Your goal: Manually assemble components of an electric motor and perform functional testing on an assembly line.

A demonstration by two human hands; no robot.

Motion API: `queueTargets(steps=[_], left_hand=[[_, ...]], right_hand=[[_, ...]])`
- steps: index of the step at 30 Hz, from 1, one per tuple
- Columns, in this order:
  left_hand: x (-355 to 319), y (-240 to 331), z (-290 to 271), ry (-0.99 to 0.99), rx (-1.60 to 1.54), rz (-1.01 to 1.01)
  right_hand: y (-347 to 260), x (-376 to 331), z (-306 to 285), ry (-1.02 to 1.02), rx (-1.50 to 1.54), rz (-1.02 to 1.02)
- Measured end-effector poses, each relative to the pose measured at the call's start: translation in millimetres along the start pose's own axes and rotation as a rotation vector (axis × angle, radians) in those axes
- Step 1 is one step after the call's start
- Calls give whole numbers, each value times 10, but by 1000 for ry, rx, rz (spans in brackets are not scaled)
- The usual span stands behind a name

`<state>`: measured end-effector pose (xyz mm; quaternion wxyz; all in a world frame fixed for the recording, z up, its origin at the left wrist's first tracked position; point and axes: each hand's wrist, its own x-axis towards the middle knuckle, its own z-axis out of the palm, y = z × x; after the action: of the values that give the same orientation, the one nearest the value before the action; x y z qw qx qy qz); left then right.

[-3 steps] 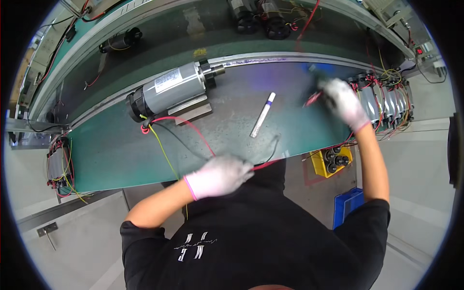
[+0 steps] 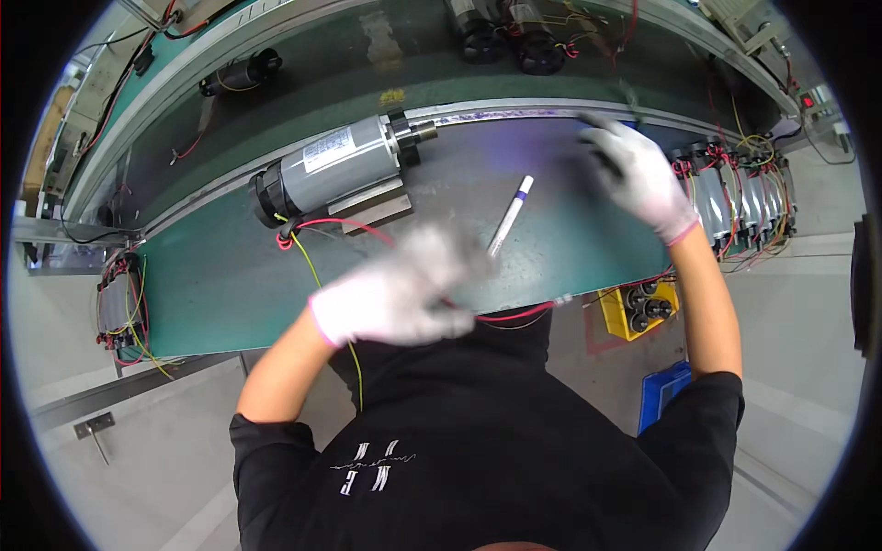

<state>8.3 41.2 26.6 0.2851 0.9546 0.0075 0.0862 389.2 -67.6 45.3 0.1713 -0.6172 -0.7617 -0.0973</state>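
A grey cylindrical motor (image 2: 344, 165) with black end parts and a metal shaft lies tilted on a metal support block (image 2: 378, 215). From its lower end run a red lead (image 2: 344, 221) and a yellow-green lead (image 2: 314, 268). My left hand (image 2: 390, 292), in a white glove, is over the red lead near the bench's front edge; its fingers are smeared by motion, so a grip is not visible. My right hand (image 2: 640, 180), also gloved, hovers at the right with thumb and fingers apart. A white marker pen (image 2: 511, 217) lies between the hands.
Several motors with wires (image 2: 721, 197) stand at the bench's right end, another wired motor (image 2: 119, 298) at its left end. Behind the metal rail lie more dark motors (image 2: 540, 53). Below the front edge are a yellow bin (image 2: 617, 317) of black parts and a blue bin (image 2: 654, 393).
My left hand has risen away from me, off the front edge. My right hand has shifted slightly left, and the blurred dark thing with red by its fingers no longer shows there.
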Motion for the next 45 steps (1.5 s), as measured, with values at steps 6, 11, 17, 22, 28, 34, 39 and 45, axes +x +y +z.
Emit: queueTargets(steps=[6,11,17,22,28,34,39,45], left_hand=[[521,-365,-672,86,545,-738],[639,-449,-704,-63,519,-791],[356,-606,-498,380,616,-472],[498,-582,-334,364,762,-538],[351,-567,-376,419,583,-460],[388,-350,-614,270,367,-536],[489,-281,-611,323,437,-645],[-210,-253,-417,390,31,-87]], right_hand=[[-1188,799,600,-84,241,-198],[-1145,708,770,29,224,-14],[-1176,214,818,-537,65,631],[-1082,-267,1115,-148,461,603],[-1245,-211,808,411,1819,967],[-1458,-202,755,360,1554,905],[-1518,-134,710,284,1401,797],[-1802,359,316,173,1378,587]])
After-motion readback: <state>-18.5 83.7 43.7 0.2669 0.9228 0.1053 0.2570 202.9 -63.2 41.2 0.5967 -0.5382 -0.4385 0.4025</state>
